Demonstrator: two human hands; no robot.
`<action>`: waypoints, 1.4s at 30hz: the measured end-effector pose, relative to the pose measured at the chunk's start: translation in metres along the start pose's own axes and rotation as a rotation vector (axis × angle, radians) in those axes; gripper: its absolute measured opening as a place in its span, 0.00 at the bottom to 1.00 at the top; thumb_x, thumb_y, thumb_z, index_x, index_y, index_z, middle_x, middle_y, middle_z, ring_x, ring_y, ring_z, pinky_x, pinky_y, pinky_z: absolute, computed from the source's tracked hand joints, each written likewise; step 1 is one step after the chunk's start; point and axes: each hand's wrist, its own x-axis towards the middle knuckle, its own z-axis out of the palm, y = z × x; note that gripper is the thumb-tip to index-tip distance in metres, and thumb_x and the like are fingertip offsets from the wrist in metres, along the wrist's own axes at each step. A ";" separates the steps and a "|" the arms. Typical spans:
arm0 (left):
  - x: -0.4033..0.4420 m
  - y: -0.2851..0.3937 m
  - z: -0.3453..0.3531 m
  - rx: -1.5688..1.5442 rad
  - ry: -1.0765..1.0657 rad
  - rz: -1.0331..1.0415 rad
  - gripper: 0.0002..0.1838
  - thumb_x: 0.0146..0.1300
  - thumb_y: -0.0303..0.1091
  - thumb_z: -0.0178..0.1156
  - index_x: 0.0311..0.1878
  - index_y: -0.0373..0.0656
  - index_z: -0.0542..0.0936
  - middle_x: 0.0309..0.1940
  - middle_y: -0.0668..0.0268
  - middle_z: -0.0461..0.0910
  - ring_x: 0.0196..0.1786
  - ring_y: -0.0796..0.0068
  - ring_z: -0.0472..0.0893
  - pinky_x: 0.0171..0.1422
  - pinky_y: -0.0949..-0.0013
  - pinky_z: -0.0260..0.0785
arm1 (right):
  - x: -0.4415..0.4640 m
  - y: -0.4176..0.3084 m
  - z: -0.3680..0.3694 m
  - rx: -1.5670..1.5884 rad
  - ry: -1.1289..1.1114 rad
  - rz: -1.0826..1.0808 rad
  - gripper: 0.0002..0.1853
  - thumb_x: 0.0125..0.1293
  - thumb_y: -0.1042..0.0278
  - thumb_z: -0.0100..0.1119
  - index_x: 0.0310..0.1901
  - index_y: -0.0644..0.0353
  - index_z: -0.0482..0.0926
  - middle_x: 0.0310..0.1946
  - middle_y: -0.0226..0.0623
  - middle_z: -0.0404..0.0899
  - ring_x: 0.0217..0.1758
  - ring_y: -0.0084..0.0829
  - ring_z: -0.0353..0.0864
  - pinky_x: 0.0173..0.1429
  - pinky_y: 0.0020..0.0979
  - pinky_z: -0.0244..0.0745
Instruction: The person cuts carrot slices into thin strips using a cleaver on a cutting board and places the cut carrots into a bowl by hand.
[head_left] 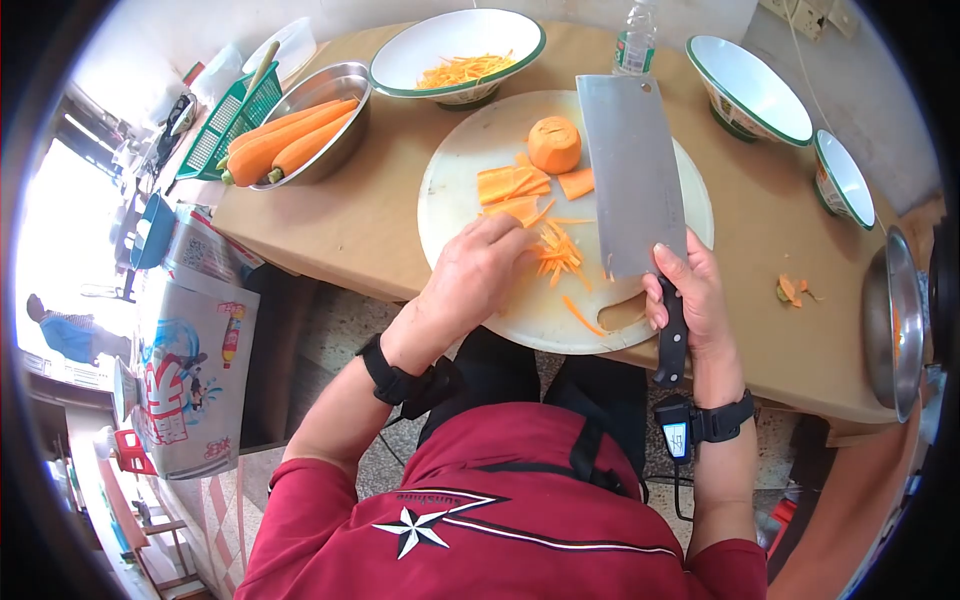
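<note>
A round white cutting board [460, 190] lies on the brown-covered table. My right hand [692, 290] is wrapped round the handle of a wide cleaver [635, 170], whose blade is over the board's right part. My left hand [480, 265] has its fingers bent down at the carrot pieces; its fingertips are partly hidden, and what they hold cannot be made out. Beside them lie carrot strips [562, 255]. Flat carrot slices [512, 184] lie just above, and a thick carrot chunk [554, 144] stands near the blade's upper left.
A steel bowl [352, 125] of whole carrots [290, 145] and a green basket [215, 135] are at the upper left. Behind the board stand a bowl [400, 55] of carrot shreds and a bottle [636, 40]. Two bowls [750, 90] [845, 180], scraps [792, 290] and a steel basin [890, 330] sit right.
</note>
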 end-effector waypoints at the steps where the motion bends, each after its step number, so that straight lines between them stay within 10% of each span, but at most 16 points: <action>1: 0.002 -0.001 -0.001 0.002 -0.004 0.000 0.09 0.59 0.24 0.65 0.43 0.40 0.83 0.38 0.59 0.79 0.43 0.58 0.80 0.48 0.61 0.75 | 0.000 0.001 0.000 0.006 0.005 -0.011 0.16 0.74 0.64 0.58 0.58 0.60 0.73 0.22 0.32 0.74 0.13 0.19 0.69 0.18 0.21 0.68; 32: 0.031 -0.024 -0.016 0.122 -0.180 -0.284 0.19 0.57 0.33 0.69 0.52 0.39 0.82 0.40 0.57 0.77 0.46 0.57 0.80 0.54 0.59 0.73 | 0.002 0.006 -0.002 -0.086 -0.049 -0.008 0.19 0.72 0.66 0.59 0.61 0.62 0.72 0.22 0.30 0.74 0.14 0.17 0.70 0.19 0.20 0.69; 42: 0.008 -0.037 -0.031 -0.492 0.028 -0.588 0.09 0.63 0.27 0.68 0.42 0.38 0.78 0.29 0.73 0.79 0.31 0.83 0.77 0.36 0.76 0.70 | 0.001 0.006 0.000 -0.121 -0.037 -0.012 0.17 0.72 0.67 0.59 0.59 0.62 0.73 0.22 0.30 0.74 0.14 0.18 0.69 0.19 0.19 0.68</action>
